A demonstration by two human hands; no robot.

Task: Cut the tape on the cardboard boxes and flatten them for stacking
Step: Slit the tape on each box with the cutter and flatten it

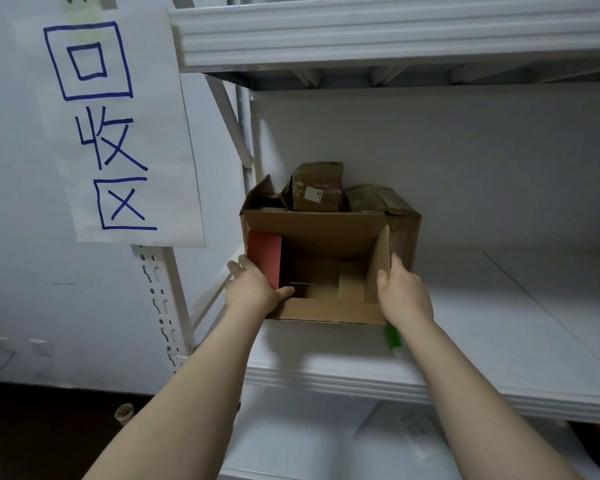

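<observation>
Presently: open cardboard box [312, 233] sitting on shelf [499, 323], left hand [253, 289] and right hand [404, 296] gripping its side walls. Crumpled boxes [321, 188] leaning behind it; green object [393, 336] lying at its near right corner. Risk: dragging it may be toppling those, sweeping the object off.

Open cardboard box [326, 311] at the left end of the middle shelf [499, 323], a hand on each side.
The left hand [253, 289] grips the box's near left corner with the thumb inside; the right hand [404, 296] grips its right wall. Behind the box, against the back wall, stand three more cardboard boxes [317, 188], the middle one rising above the others. A small tool [393, 337] lies on the shelf just before the box's near right corner, under the right wrist. An upper shelf [395, 32] runs above, a lower shelf [309, 438] below. Left of the rack, a paper sign [118, 133] hangs over the upright post [163, 306]; a cardboard tube [124, 412] stands on the floor at lower left.
</observation>
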